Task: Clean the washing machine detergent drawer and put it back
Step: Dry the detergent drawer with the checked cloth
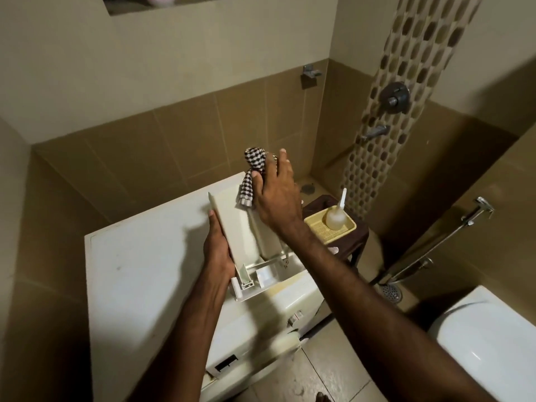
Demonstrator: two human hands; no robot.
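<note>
Head view: above the washing machine the detergent drawer is gripped by the left hand and wiped at its twelve o'clock end with a checked cloth pinched in the right hand; reinsertion is judged still ahead.

The cream drawer is lying out of the white machine, tilted above its top near the right edge, open compartments facing right, a checked cloth touching its far end.

Drawer looks like smooth off-white plastic, semi-matt. Rag is woven checked cloth, kinda nubby. Washer top smooth w/ scuffs, wall tiles satin-ish.
</note>
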